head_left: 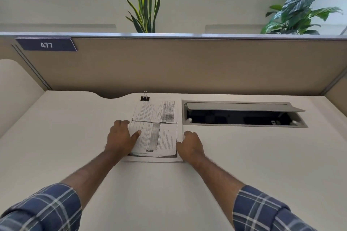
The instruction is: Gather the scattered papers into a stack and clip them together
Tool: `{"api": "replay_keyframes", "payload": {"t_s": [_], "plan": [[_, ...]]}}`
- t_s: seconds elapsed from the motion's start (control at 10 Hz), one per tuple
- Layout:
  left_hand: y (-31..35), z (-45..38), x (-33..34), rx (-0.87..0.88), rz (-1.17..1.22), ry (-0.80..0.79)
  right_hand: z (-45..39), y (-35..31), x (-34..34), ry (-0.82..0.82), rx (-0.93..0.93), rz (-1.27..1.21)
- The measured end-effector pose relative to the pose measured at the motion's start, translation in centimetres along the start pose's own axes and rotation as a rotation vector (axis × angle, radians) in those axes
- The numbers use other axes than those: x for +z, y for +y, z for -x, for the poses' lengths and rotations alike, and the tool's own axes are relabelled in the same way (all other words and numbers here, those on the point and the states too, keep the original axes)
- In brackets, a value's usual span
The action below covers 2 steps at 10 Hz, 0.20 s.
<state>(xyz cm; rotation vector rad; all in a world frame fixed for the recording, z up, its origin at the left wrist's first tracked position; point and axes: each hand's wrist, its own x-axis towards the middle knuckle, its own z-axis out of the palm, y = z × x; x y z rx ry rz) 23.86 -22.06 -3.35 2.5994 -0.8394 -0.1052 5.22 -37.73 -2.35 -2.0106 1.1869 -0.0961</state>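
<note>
A stack of printed papers (157, 129) lies flat on the white desk (75, 137), its long side running away from me. A black binder clip (145, 98) with silver handles sits at the stack's far left corner; whether it bites the sheets I cannot tell. My left hand (121, 138) grips the stack's left edge, thumb lying on the top sheet. My right hand (190, 145) holds the right edge near the front corner, fingers curled against it.
An open cable tray (244, 116) with a raised grey lid is cut into the desk just right of the papers. A beige partition (187, 65) closes off the back. Plants stand behind it.
</note>
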Motion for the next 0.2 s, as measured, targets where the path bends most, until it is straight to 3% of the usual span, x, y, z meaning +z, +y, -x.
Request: {"api": "replay_keyframes", "payload": {"t_s": [0.2], "plan": [[2.1,5.4,-0.2,0.259,-0.065,0.056,3.9,1.2,-1.1,0.103,-0.045,0.056]]}}
